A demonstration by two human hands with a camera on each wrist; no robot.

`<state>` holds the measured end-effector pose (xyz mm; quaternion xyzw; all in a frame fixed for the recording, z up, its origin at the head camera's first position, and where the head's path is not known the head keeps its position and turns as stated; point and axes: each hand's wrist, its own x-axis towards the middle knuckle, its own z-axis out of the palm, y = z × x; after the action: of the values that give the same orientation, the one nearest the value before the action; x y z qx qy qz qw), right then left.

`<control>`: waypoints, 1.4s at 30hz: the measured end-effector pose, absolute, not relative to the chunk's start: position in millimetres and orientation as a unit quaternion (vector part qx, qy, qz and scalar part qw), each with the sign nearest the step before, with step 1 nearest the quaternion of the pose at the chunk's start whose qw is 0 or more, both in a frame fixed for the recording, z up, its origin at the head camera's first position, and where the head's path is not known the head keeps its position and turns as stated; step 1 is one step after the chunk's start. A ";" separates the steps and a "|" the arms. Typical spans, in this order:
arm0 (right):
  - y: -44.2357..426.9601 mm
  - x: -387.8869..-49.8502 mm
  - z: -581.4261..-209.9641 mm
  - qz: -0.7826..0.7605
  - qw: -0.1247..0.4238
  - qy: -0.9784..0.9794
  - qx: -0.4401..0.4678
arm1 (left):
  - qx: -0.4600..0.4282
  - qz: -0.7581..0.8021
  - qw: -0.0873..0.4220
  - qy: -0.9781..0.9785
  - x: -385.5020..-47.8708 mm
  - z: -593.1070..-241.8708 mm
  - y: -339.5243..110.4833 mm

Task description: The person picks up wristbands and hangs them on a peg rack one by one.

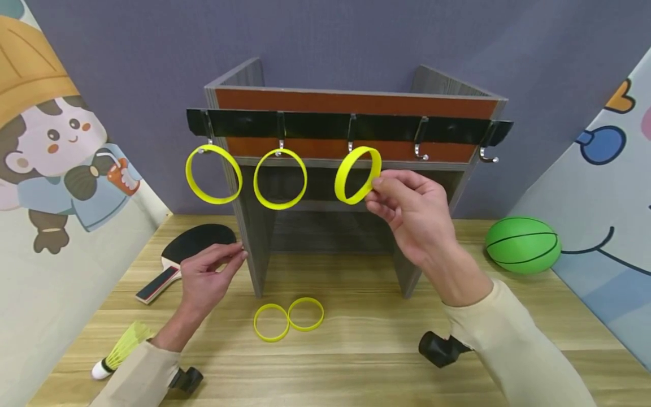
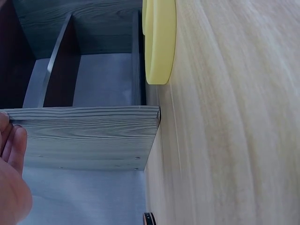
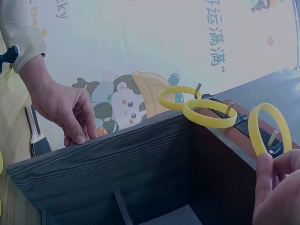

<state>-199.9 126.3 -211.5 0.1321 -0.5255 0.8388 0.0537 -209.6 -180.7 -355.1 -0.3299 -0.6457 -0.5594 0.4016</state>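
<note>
My right hand pinches a yellow ring between thumb and fingers at the rail's middle hook. In the right wrist view that hook shows inside the ring's outline; whether the ring bears on it, I cannot tell. Two more yellow rings hang on the hooks to the left, one at the far left and one beside it. With thumb and fingertips, my left hand holds the front edge of the cabinet's left side panel. Two yellow rings, a left one and a right one, lie on the table.
A black rail crosses the grey cabinet's front; its two right hooks bear no ring. A table tennis bat and a shuttlecock lie left on the wooden table. A green ball sits at right.
</note>
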 end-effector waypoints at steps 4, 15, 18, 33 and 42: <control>125.3 -202.3 -212.5 0.844 0.053 -0.518 0.127 | -0.331 -0.558 0.400 -0.647 -209.4 -354.9 -180.5; 121.8 -205.6 -212.8 0.852 0.052 -0.505 0.128 | -0.331 -0.558 0.403 -0.646 -210.6 -355.6 -180.9; 120.0 -205.4 -213.6 0.852 0.050 -0.505 0.130 | -0.332 -0.557 0.404 -0.645 -210.7 -355.8 -180.9; 115.4 -205.2 -217.4 0.840 0.055 -0.521 0.141 | -0.334 -0.555 0.406 -0.645 -209.7 -354.0 -180.2; 114.8 -203.4 -220.3 0.816 0.057 -0.557 0.144 | -0.336 -0.561 0.404 -0.640 -210.9 -355.8 -180.5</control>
<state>-203.4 114.8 -220.3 0.1442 -0.5567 0.8161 0.0568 -210.9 -180.5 -355.8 -0.3359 -0.6401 -0.5605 0.4040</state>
